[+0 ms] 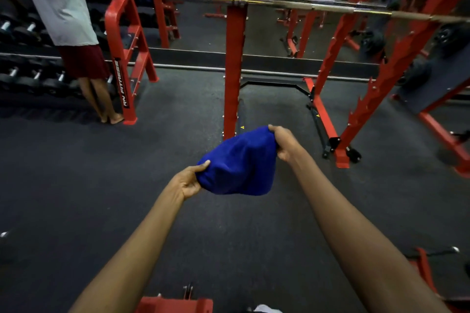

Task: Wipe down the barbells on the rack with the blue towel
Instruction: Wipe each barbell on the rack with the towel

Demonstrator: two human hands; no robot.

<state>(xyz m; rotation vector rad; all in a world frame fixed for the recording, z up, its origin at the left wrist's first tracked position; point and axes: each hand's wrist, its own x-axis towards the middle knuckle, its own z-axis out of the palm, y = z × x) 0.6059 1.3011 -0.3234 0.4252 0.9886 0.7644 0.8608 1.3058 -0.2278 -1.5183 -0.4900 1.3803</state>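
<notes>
The blue towel [240, 164] hangs stretched between both my hands, low in front of me over the dark floor. My left hand [189, 180] grips its lower left edge. My right hand [283, 142] grips its upper right corner. A chrome barbell [292, 4] lies across the red rack [235, 58] high up and farther away, well above the towel. More bars show behind it, partly as mirror reflections.
A person in a grey shirt and red shorts [63, 20] stands at the dumbbell rack [124, 58] on the left. Red rack legs [328, 119] run along the floor on the right. A red frame [175, 305] sits by my feet.
</notes>
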